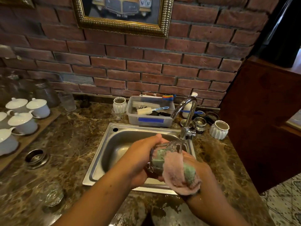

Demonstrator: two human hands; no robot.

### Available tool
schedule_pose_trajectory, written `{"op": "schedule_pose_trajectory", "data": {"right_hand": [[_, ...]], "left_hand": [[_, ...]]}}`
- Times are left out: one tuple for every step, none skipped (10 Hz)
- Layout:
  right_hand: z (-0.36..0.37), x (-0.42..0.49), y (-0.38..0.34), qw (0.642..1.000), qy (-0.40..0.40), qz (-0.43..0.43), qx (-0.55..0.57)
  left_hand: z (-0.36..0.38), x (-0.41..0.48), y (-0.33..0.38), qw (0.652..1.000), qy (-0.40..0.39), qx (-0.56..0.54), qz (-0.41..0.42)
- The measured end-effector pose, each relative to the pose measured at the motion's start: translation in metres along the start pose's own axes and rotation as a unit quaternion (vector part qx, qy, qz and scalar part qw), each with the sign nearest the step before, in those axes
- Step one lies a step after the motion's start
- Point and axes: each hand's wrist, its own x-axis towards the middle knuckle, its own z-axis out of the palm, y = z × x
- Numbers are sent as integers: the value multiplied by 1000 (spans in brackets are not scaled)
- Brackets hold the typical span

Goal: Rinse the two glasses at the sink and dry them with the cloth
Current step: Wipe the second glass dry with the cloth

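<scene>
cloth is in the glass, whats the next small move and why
Probably turn the glass around the cloth to wipe its inside: the left hand grips it over the sink, and the right hand has the cloth pushed inside.

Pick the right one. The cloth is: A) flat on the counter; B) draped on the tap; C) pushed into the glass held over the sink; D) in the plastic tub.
C: the right hand pushes the cloth into the glass, gripped by the left hand above the sink.

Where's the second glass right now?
Head view, lower left: the second glass sits on the counter, left of the sink, nearer the person than the metal ring.
</scene>
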Motion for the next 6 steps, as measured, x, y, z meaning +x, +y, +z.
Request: {"op": "schedule_pose_trajectory", "data": {"right_hand": [[11, 2, 0, 999, 35, -33, -10], [13, -20, 5, 979, 191, 7, 67], [9, 6, -22, 959, 44, 105, 258], [9, 18, -10, 876, 70, 234, 416], [8, 19, -2, 828, 32, 271, 489], [13, 17, 0, 887, 77, 223, 398]], "left_hand": [[4, 2, -1, 1000, 17, -18, 15], [14, 1, -4, 986, 72, 36, 148], [13, 4, -16, 920, 105, 178, 332], [-5, 15, -31, 780, 87, 341, 517], [-18, 25, -41, 732, 43, 391, 557], [-9, 19, -43, 852, 66, 279, 438]]}}
